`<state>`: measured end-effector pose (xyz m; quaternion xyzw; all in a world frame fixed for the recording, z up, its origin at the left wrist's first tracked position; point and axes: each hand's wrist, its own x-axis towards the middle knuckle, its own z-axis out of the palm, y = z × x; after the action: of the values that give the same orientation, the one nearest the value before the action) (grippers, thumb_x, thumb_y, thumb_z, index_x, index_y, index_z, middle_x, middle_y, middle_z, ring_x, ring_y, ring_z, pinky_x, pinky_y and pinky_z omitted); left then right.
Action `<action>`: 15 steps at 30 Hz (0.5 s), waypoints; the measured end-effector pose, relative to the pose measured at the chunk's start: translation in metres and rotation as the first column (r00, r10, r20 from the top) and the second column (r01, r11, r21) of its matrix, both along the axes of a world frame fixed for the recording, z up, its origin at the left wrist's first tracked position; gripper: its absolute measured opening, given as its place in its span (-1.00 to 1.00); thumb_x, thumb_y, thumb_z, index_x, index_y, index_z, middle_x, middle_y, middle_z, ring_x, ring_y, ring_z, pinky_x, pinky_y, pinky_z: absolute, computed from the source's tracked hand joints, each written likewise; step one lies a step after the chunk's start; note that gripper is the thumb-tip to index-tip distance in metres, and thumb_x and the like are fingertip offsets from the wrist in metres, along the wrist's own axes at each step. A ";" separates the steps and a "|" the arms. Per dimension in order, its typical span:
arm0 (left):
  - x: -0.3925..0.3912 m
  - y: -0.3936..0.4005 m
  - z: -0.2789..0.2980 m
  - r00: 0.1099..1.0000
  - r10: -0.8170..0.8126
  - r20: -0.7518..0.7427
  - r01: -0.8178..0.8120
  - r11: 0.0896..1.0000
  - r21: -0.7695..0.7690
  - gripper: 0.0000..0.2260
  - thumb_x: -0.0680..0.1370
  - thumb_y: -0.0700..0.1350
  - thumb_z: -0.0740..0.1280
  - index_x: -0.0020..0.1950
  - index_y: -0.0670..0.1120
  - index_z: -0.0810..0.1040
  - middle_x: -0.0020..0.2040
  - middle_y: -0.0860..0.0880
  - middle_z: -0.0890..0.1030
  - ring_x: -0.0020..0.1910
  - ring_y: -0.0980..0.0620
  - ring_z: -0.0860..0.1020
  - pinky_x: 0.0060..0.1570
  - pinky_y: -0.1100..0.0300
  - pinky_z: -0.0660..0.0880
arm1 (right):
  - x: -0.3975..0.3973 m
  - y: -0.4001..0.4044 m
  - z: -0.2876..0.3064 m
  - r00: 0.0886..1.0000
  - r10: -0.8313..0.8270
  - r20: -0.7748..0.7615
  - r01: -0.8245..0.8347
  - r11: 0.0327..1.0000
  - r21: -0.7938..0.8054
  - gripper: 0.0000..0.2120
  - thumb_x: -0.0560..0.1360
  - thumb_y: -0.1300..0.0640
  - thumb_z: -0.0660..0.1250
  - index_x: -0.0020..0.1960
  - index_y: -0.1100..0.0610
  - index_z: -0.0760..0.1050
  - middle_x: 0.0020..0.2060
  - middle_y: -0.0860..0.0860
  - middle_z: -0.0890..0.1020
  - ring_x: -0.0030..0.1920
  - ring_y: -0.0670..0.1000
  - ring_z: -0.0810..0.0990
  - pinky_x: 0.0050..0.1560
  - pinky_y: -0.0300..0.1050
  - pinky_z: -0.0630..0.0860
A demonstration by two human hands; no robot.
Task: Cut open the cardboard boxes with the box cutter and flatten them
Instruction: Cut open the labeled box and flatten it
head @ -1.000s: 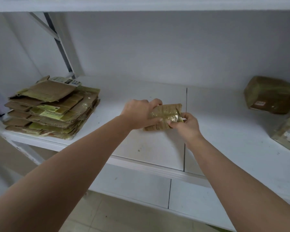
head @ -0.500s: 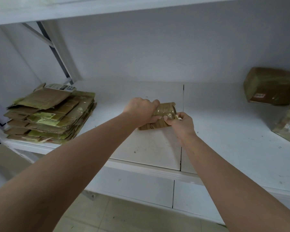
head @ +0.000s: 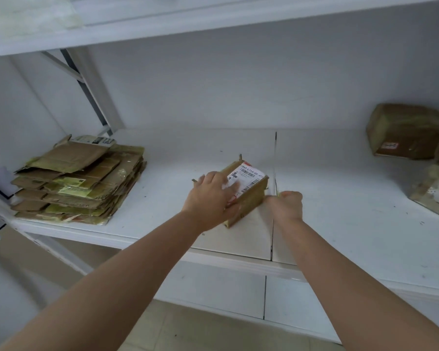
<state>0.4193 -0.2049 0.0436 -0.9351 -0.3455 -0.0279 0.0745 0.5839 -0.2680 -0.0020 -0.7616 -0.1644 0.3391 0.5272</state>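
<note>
Two forearms reach from the near edge toward the middle of the white shelf (head: 340,224), where one small cardboard box (head: 249,191) sits on its underside, label up, just left of the seam between two shelf boards. The left hand (head: 211,196) lies across the box's near-left top, fingers fairly straight and pressing down onto the label. The right hand (head: 287,205) is curled into a fist touching or just beside the box's right side; it seems to grip a slim thing, probably the box cutter, though the tool itself is blurred and I cannot tell for sure. My guess is that a cut along that right side is in hand. The risk lies in the pressing fingers: they rest close to the edge being worked, so a blade that jumps out of tough tape could run toward them. The box is small and light, and a hard pull could also skid or tip it on the smooth shelf if the left hand eases off. Farther left, well apart, a stack of flattened boxes (head: 79,181) lies near the shelf's front edge. Far right, two uncut boxes, one at the back (head: 406,133) and one nearer at the frame edge (head: 436,191), wait out of the way; nothing stands between the hands and the box.
</note>
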 end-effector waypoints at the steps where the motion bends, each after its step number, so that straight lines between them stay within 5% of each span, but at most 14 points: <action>1: 0.002 0.002 -0.004 0.999 0.005 0.054 0.000 0.996 -0.092 -0.52 0.59 0.14 0.17 0.50 0.05 0.26 0.46 -0.10 0.25 0.46 -0.10 0.16 0.32 -0.02 0.26 | 0.002 -0.004 -0.002 1.000 -0.002 -0.008 0.002 0.999 0.033 -0.76 0.40 0.24 0.34 0.03 0.22 0.39 -0.15 0.10 0.47 -0.17 0.11 0.47 -0.22 -0.09 0.44; 2: 0.003 0.004 -0.008 0.995 0.007 0.098 0.010 0.985 -0.170 -0.53 0.61 0.11 0.16 0.51 0.03 0.24 0.51 -0.08 0.20 0.51 -0.09 0.09 0.39 -0.04 0.19 | 0.003 -0.008 -0.003 1.000 0.013 -0.002 -0.013 0.998 0.058 -0.91 0.44 0.26 0.27 -0.08 0.20 0.38 -0.26 0.10 0.45 -0.26 0.11 0.45 -0.30 -0.10 0.42; 4: 0.004 0.007 -0.013 0.993 0.005 0.117 0.022 0.974 -0.225 -0.53 0.64 0.10 0.11 0.53 0.03 0.19 0.54 -0.03 0.19 0.53 -0.05 0.06 0.43 -0.01 0.13 | 0.001 -0.016 -0.007 1.000 0.030 -0.005 -0.030 0.994 0.101 -0.87 0.52 0.31 0.16 -0.19 0.17 0.36 -0.39 0.12 0.45 -0.46 0.09 0.40 -0.46 -0.16 0.37; 7: 0.004 0.007 -0.012 0.996 0.032 0.087 -0.010 0.972 -0.235 -0.55 0.65 0.09 0.04 0.54 0.07 0.15 0.55 0.01 0.18 0.53 -0.03 0.08 0.41 0.03 0.15 | -0.010 -0.027 -0.008 0.999 0.026 -0.045 -0.019 0.986 0.165 -0.87 0.55 0.33 0.10 -0.07 0.15 0.35 -0.41 0.11 0.50 -0.61 -0.05 0.37 -0.62 -0.27 0.31; 15: 0.006 0.004 -0.012 0.995 0.038 0.094 -0.018 0.977 -0.211 -0.58 0.67 0.05 0.01 0.53 0.05 0.18 0.53 -0.02 0.23 0.53 -0.07 0.12 0.40 0.04 0.16 | -0.017 -0.031 -0.016 0.998 -0.009 -0.063 0.023 0.974 0.224 -0.84 0.47 0.32 0.15 -0.08 0.09 0.38 -0.31 0.10 0.56 -0.36 -0.02 0.43 -0.37 -0.18 0.32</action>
<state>0.4251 -0.2005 0.0319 -0.9302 -0.3629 -0.0360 -0.0411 0.5667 -0.2986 -0.0178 -0.6876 -0.1793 0.3375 0.6174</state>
